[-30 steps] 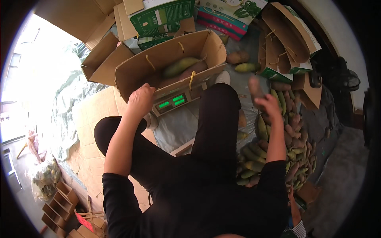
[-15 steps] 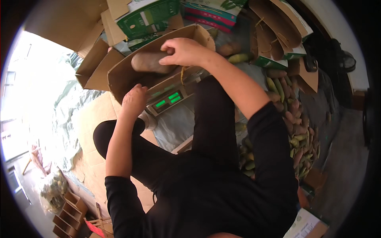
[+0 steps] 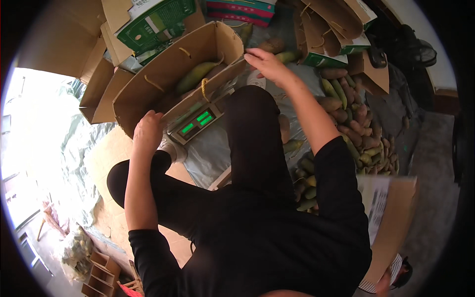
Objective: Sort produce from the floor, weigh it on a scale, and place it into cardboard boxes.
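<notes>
A long cardboard box with yellow rope handles stands open at the top. It rests on a digital scale with a lit green display. Inside lie a long green radish-like vegetable and brownish ones, partly hidden by the near wall. My left hand is closed at the box's near left rim, its fingertips bent over the edge. At the right end, my right hand grips the box's corner, thumb and fingers against the cardboard; no vegetable is in it.
A heap of green and brownish-pink vegetables lies to the right. More cartons stand at the back, with a green box at back left. Another person's hand is at lower right beside a carton.
My right hand has let go of a brownish vegetable inside the box and moved right to its end. A carton has come into view at lower right with another person.
</notes>
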Demonstrator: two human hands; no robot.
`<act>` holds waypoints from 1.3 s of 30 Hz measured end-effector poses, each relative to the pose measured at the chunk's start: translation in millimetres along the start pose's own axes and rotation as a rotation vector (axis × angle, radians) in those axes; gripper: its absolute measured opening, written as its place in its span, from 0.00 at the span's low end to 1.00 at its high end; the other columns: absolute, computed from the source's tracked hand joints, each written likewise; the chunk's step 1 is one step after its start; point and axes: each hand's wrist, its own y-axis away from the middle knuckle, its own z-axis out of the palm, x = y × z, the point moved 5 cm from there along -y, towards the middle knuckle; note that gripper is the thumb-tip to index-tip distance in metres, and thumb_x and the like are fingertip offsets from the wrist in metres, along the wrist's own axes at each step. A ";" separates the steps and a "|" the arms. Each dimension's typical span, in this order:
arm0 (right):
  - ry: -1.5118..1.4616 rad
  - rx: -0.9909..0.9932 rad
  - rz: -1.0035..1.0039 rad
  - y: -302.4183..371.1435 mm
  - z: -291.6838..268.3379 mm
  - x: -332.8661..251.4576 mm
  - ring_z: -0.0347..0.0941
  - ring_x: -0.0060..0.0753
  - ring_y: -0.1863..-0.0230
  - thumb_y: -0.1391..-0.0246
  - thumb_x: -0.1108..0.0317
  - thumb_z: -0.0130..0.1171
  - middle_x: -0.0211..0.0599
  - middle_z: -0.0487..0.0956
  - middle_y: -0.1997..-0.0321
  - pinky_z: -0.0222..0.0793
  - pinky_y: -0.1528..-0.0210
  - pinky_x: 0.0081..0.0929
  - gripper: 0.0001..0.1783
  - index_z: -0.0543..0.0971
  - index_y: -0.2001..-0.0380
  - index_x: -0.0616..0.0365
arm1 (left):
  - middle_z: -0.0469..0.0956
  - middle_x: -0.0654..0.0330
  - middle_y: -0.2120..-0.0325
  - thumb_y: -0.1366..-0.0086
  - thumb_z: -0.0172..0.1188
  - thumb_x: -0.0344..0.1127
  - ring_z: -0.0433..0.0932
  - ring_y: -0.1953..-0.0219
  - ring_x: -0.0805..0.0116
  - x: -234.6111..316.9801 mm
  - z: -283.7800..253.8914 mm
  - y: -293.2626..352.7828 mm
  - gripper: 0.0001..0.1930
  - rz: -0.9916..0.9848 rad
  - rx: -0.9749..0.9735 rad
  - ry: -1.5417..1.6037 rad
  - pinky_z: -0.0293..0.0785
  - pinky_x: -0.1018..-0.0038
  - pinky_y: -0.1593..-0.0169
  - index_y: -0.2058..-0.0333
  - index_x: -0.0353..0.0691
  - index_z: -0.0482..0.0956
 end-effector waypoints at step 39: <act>0.097 0.241 0.523 91.9 47.7 386.9 0.65 0.50 0.46 0.71 0.62 0.69 0.48 0.68 0.50 0.66 0.48 0.39 0.39 0.68 0.50 0.57 | 0.70 0.52 0.72 0.47 0.56 0.28 0.74 0.67 0.50 -4.3 -8.3 -1.8 0.07 -0.111 -0.017 0.003 0.70 0.61 0.63 0.68 0.38 0.79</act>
